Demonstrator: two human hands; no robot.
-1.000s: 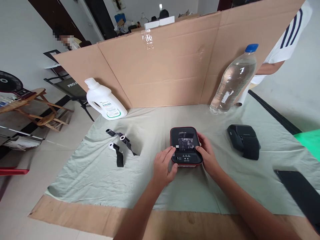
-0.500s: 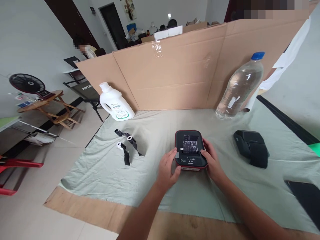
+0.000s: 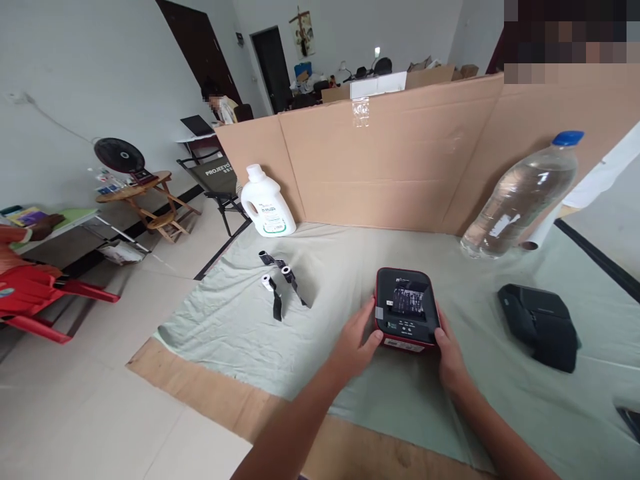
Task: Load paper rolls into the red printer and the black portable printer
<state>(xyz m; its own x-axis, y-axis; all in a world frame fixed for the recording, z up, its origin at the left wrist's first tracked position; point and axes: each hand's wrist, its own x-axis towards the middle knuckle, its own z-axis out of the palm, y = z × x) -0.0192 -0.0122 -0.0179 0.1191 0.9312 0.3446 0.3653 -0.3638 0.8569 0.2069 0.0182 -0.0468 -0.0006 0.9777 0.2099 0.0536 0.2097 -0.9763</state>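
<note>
Wrinkled pale green cloth [image 3: 230,340] covers the wooden tabletop [image 3: 210,383], whose front strip is bare. Behind stands a creased, smooth cardboard panel [image 3: 370,173], against which lean a ribbed clear plastic bottle [image 3: 520,200] and a white handled jug [image 3: 270,203]. Right lies a rounded matte black device [image 3: 540,327]; at right of centre on the cloth sits a glossy black, red-edged box [image 3: 407,320]. Small curled rolls [image 3: 287,273] trail black tails. The left hand [image 3: 354,341] and right hand [image 3: 453,363] clamp the box's opposite sides, thumbs near its front corners. The chair [image 3: 215,175] reads "PROJEEYO"; the box's lettering seems too small to read.
</note>
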